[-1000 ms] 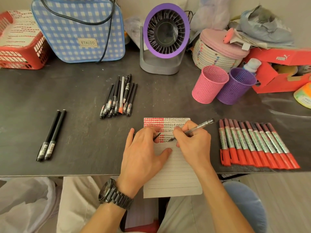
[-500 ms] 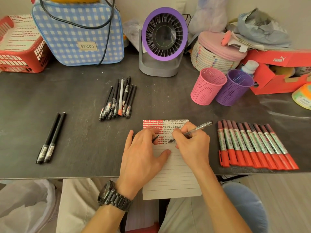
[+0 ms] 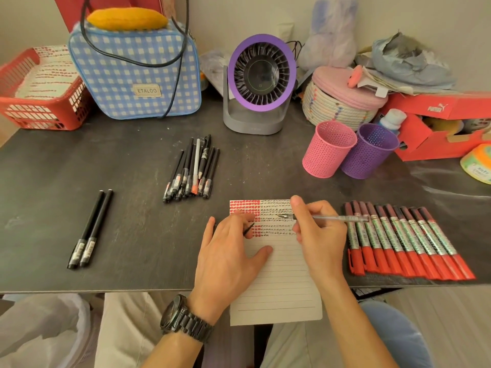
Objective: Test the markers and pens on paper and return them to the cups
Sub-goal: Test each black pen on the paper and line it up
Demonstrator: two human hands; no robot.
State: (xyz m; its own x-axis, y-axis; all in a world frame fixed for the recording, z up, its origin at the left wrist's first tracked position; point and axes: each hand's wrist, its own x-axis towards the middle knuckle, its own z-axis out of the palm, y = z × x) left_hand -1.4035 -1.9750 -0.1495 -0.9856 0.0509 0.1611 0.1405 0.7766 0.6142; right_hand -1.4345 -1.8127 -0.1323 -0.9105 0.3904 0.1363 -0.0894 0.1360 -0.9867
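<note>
Pen (image 3: 340,218) with a clear barrel sits in the right hand (image 3: 318,235), pinched near its front end and lying almost flat, the tip pointing left over the small black marks at the top of the paper (image 3: 276,282); whether it touches the sheet I cannot tell. The left hand (image 3: 228,251) lies on the paper's left side with the thumb pressed down, I think to stop the sheet sliding, since its lower part hangs over the worktop (image 3: 132,235) edge. Between this hand's curled fingers a small dark cap (image 3: 248,229) is pinched, probably for closing the pen. Just right of the paper red markers (image 3: 398,243) lie in a neat row; to the upper left is a heap of black pens (image 3: 191,171), and at far left two black pens (image 3: 90,229) apart. The pink cup (image 3: 328,152) and purple cup (image 3: 369,152), at upper right, show nothing sticking out, so returning seems not yet begun.
</note>
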